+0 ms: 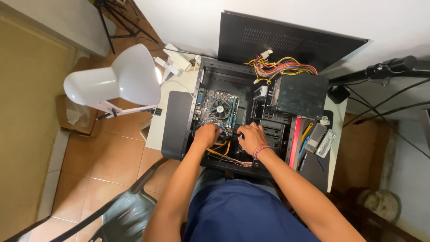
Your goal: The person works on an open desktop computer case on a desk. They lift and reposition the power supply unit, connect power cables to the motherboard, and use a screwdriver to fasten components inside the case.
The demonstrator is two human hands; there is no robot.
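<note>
Nearest the camera, a lap in dark blue cloth (244, 215) is seen, with both bare forearms stretched forward and converging over an open computer case (233, 116) laid on its side on the desk (154, 134). The left hand (207, 135) is bent down at the wrist, knuckles up, its fingers curled and pushed in among the cables at the lower edge of the motherboard (217, 110); what is pinched there cannot be told, since the fingertips are hidden. The right hand (251, 138), with a pink band (261, 150) at the wrist, is held palm down, its fingers narrowly closed around a small dark connector just beside the left hand. Orange and white cables (221, 152) are looped under both hands inside the case.

Further in, a round cooler fan (220, 108) is mounted on the motherboard, and a black power supply (299, 94) is set at the far right corner, with a bundle of yellow, red and black wires (280, 69) spilling from it. To the right of the case, a red strip (295, 141) and several small tools (313, 139) are laid on the desk. At the far side, the black side panel (286, 42) is leaned against the wall, and a white lamp (116, 83) is positioned at the left.
</note>
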